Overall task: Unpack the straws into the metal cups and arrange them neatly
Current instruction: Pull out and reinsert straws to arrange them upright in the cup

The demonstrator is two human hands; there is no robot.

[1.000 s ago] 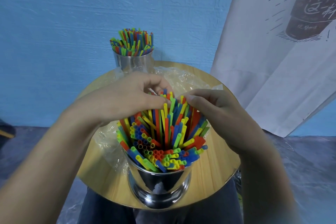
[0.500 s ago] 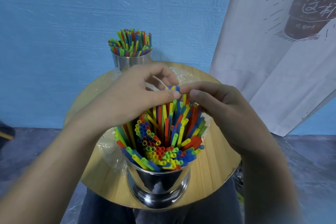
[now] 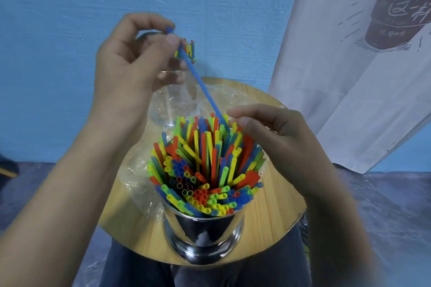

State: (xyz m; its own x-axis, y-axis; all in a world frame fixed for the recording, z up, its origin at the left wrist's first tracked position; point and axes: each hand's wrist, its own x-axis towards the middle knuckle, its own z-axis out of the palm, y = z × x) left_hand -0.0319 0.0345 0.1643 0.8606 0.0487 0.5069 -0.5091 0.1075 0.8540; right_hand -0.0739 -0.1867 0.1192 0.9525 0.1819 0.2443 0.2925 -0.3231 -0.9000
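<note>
While the left hand [image 3: 126,72] pinches one blue straw [image 3: 201,84], coloured straws [image 3: 205,165] pack the near metal cup [image 3: 203,235]; the right hand [image 3: 286,144], relaxed, touches them.

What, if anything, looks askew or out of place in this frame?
One blue straw sticks up slanted, well above the rest, pinched near its top by the left hand. The straws in the near metal cup fan outward at mixed angles, not straight. Crumpled clear wrap lies loose on the round table.

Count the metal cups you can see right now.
2. The near cup stands at the table's front edge, packed with straws; the far cup is mostly hidden behind the left hand.
</note>
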